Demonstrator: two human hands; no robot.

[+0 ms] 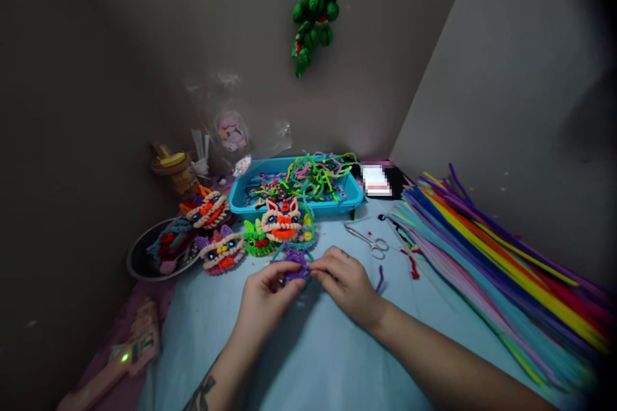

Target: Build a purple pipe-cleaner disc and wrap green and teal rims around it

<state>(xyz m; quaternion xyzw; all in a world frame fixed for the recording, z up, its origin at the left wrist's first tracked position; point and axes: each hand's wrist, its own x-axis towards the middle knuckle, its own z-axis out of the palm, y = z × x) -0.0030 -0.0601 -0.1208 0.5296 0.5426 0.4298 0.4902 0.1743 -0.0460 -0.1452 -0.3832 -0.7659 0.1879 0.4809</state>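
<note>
While the left hand pinches a purple fuzzy piece between thumb and fingers, the right hand grips its right end, knuckles up, forearms angling inward. Roughly crosswise, the piece is over the surface, its facing too small to tell. Beyond are at least four animal-faced figures, one blue tray, one pair of scissors.

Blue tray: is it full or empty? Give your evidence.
The blue tray is well filled: a tangle of mostly green strands is heaped in its right part, and smaller coloured pieces lie in its left.
</note>
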